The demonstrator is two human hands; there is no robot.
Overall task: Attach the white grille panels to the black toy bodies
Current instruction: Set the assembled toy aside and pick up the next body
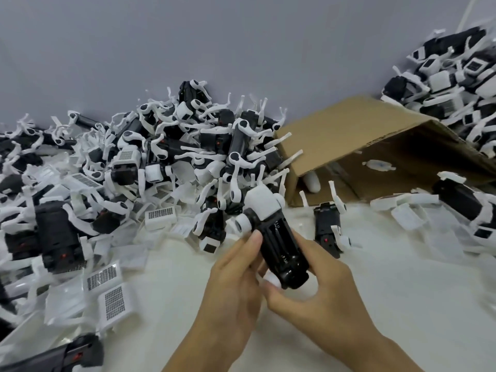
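Observation:
Both my hands hold one black toy body (279, 245) above the white table, its long axis tilted up to the left. A white panel (261, 204) sits on its far end, with a white round part beside it. My left hand (236, 275) grips the body's left side, fingertips on its edge. My right hand (319, 285) curls round its right side and near end. Loose white grille panels (114, 298) lie at the lower left.
A big heap of black toy bodies with white legs (166, 157) fills the left and middle. A tipped cardboard box (375, 146) lies at the right, with another heap (456, 84) behind it. One toy body (328, 229) lies just right of my hands.

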